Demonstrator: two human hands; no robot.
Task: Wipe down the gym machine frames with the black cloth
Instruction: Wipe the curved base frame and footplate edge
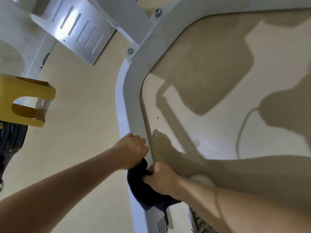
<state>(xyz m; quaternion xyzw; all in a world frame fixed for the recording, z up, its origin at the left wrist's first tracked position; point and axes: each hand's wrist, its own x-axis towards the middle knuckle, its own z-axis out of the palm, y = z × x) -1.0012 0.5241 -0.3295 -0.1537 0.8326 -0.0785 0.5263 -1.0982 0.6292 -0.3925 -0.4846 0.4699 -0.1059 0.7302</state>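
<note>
**While the wipe is only part done, both grips are full**

Though the yellow bracket (25, 98) and the black ribbed part (11, 137) beneath it sit at the left edge, neither is my concern at this moment. Next comes my left hand (133, 150). Its fingers are curled tight over the grey-white frame tube (129, 101), and the far end of the black cloth (138, 190) seems trapped under its palm.

The cloth is wrapped around the near stretch of the tube, just below that hand, with a flap hanging off toward me. Just right of it, my right hand (159, 179) has fingers and thumb bunched into the fabric, pinching it against the tube's right side. Neither hand has any slack. Right of the tube there is only pale floor (218, 47), crossed by shadows.

I judge the step to be the rub along this upright stretch, with the whole far run unwiped. The next move calls for sliding the wrapped cloth away from me along the tube, pressure kept even. That means my left hand must either travel with it or loosen and re-seat further up. Further on, the tube bends right past a bolt (130, 51), where the fabric could catch, so I would ease the wrap there.
</note>
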